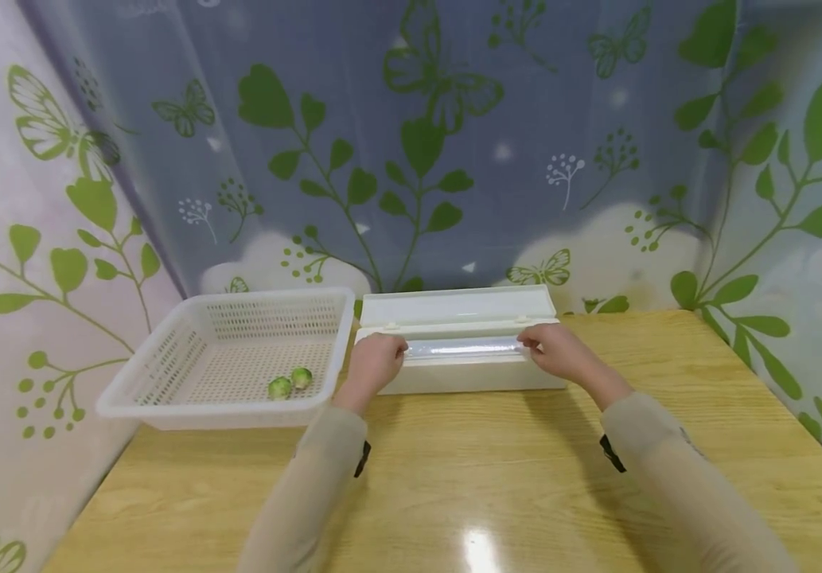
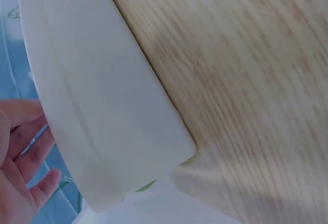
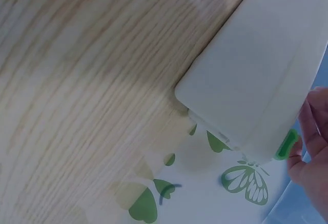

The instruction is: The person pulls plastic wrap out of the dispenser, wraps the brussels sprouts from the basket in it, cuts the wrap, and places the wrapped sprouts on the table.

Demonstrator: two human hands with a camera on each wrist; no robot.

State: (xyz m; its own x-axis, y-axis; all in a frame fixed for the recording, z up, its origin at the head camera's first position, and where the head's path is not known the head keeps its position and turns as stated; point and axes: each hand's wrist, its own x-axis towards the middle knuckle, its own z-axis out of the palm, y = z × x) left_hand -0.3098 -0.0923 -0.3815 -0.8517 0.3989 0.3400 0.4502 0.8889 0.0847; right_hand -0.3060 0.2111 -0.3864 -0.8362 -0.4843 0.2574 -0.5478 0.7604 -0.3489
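A long white cling film box (image 1: 468,377) stands at the back of the table with its lid (image 1: 453,304) raised. A shiny roll of cling film (image 1: 464,347) lies inside. My left hand (image 1: 377,358) is at the left end of the roll, thumb and fingers pinching the film by the box's front edge. At the other end my right hand (image 1: 561,350) pinches the film likewise. Both wrist views show the box's front wall hiding some fingertips. A green piece (image 3: 287,144) sits at the box's end beside the right hand.
Left of the box stands a white plastic basket (image 1: 220,410) with two small Brussels sprouts (image 1: 279,387) inside. The wooden table (image 1: 453,461) extends in front. A leaf-patterned curtain (image 1: 382,159) hangs close behind the box and basket.
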